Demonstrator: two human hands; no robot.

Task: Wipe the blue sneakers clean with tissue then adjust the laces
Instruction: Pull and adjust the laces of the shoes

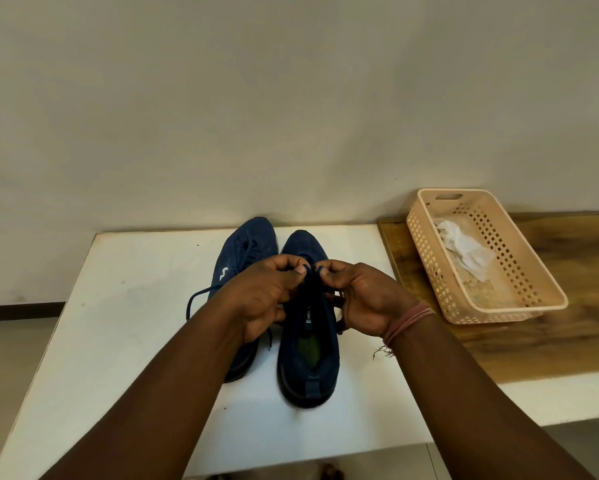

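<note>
Two dark blue sneakers stand side by side on the white table, toes toward the wall. The right sneaker has its heel nearest me; the left sneaker is partly hidden under my left arm. My left hand and my right hand meet over the right sneaker's tongue, each pinching a dark blue lace between thumb and fingers. A loose lace from the left sneaker trails out to the left on the table.
A peach plastic basket sits at the right on a wooden board, with crumpled white tissue inside. A plain wall runs close behind the sneakers. The floor shows past the table's left and front edges.
</note>
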